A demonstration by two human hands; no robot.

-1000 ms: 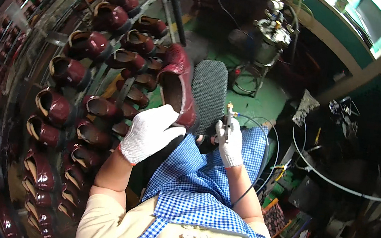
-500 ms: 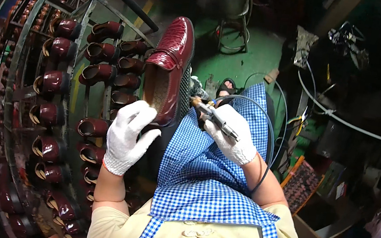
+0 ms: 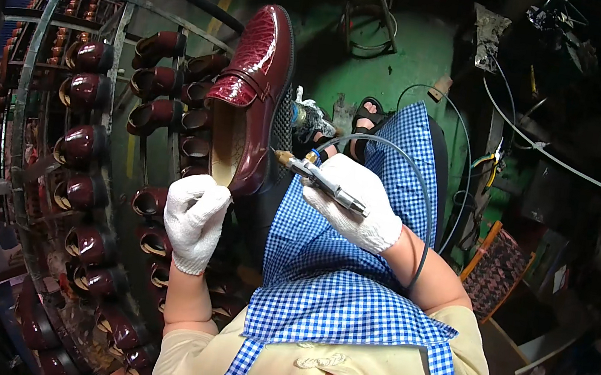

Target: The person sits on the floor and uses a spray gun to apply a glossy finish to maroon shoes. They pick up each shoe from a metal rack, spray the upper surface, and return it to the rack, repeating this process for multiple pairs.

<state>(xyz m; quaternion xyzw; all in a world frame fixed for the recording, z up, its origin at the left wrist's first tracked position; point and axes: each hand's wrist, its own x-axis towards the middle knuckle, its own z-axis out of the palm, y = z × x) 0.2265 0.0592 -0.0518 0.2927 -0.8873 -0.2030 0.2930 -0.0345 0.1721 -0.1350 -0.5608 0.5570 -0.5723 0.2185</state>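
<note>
Barely visible behind burgundy shoe (image 3: 258,95): textured pad (image 3: 286,138).

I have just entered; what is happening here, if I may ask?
A person is handling a glossy dark-red shoe. The gloved left hand is at its heel end; whether it grips is unclear. The gloved right hand holds a metal spray tool, nozzle toward the shoe's side. Similar shoes sit on a rack at left.

Two gloved hands (image 3: 195,223) (image 3: 370,204), one spray gun (image 3: 336,190), dozens of shoes (image 3: 261,68).
</note>
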